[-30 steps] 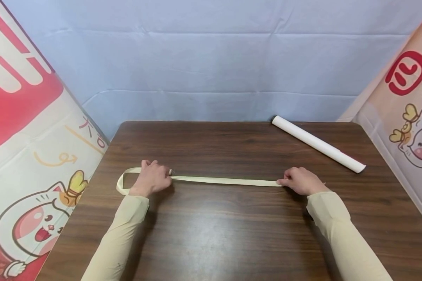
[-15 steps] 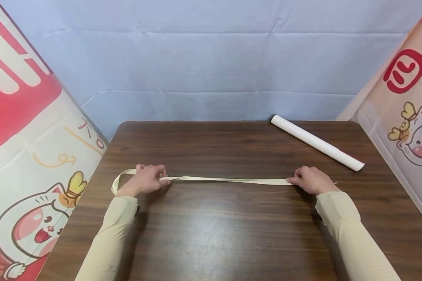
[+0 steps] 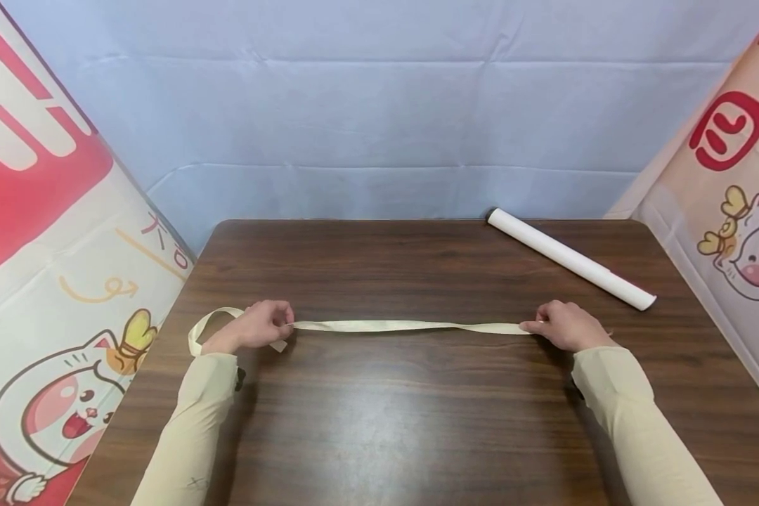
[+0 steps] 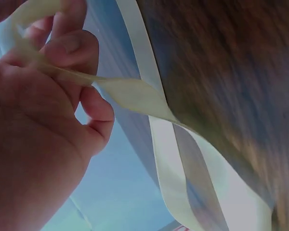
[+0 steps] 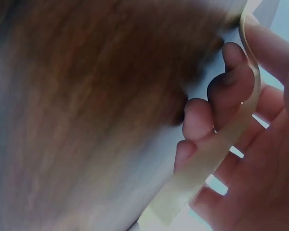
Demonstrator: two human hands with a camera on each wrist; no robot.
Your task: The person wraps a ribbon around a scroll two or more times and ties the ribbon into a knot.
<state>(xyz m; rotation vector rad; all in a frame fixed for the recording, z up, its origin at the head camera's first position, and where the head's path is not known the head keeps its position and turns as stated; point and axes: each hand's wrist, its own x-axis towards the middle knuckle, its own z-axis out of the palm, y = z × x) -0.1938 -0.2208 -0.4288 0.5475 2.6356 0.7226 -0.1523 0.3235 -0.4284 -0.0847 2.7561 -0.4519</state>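
A pale yellow ribbon (image 3: 379,326) stretches left to right between the hands, close over the table, with a slight twist along it. My left hand (image 3: 256,325) pinches it at one side, and a loop of ribbon curves behind that wrist. In the left wrist view the ribbon (image 4: 130,94) runs out of the fingers and crosses another length of itself. Thumb and fingers of my right hand (image 3: 566,326) pinch the other side. Past this grip, the right wrist view has a tail of ribbon (image 5: 202,154) hanging across the palm.
A white tube (image 3: 569,260) with dark end caps lies slanted at the back right of the brown wooden table (image 3: 367,407). Behind stands a pale blue cloth backdrop (image 3: 379,112). Printed cartoon panels flank both sides.
The left hand has slid leftward along the ribbon and the right hand has moved slightly right. The stretch between them is longer, and a short ribbon end now shows below the left hand.
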